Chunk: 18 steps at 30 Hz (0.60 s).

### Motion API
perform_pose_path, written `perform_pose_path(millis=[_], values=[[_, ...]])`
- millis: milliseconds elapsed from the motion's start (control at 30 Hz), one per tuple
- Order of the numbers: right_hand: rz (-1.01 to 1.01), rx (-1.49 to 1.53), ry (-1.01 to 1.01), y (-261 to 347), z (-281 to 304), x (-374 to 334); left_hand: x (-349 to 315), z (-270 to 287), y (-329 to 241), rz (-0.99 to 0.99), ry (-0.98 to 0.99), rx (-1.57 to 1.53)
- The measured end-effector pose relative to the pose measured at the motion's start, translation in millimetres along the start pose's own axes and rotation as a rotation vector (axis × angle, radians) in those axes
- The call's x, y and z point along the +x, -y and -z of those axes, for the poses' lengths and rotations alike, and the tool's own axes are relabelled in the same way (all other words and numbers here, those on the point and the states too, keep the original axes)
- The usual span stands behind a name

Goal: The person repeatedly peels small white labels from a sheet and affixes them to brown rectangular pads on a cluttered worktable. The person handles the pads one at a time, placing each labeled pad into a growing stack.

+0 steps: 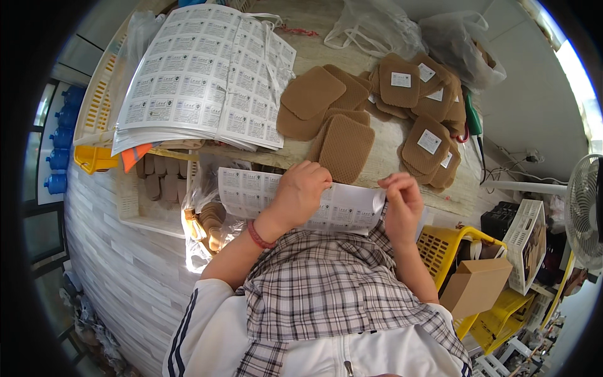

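A printed sheet of white labels (251,191) stretches across my lap, just below the table's front edge. My left hand (301,191), with a red band on its wrist, is closed on the sheet's upper edge near the middle. At the sheet's right end, which curls up and looks blank, my right hand (403,200) has its fingers pinched together; what they hold cannot be made out. Ahead lies a pile of plain brown textured pads (347,147). To the right, several brown pads (400,85) each carry a small white label (429,141).
A thick stack of label sheets (188,75) covers the table's left side. Clear plastic bags (377,28) lie at the back. Below left stands a white crate (129,201) of pads; below right, a yellow basket (436,248) and a cardboard box (475,286). A fan (584,210) stands far right.
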State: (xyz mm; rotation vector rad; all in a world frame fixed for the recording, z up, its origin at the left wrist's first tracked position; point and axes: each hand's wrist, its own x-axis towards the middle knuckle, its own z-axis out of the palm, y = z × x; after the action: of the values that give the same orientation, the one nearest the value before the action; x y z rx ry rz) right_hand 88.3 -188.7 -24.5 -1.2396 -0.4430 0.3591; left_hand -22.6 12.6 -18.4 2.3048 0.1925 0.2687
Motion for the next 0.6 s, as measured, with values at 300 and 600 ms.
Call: perform_pose_path(millis=[300, 600], values=[[-0.254, -0.334, 0.008, -44, -15, 81, 11, -18, 7, -0.208, -0.056, 0.135], [-0.292, -0.6, -0.01, -51, -14, 93, 14, -23, 12, -0.229, -0.082, 0.098]])
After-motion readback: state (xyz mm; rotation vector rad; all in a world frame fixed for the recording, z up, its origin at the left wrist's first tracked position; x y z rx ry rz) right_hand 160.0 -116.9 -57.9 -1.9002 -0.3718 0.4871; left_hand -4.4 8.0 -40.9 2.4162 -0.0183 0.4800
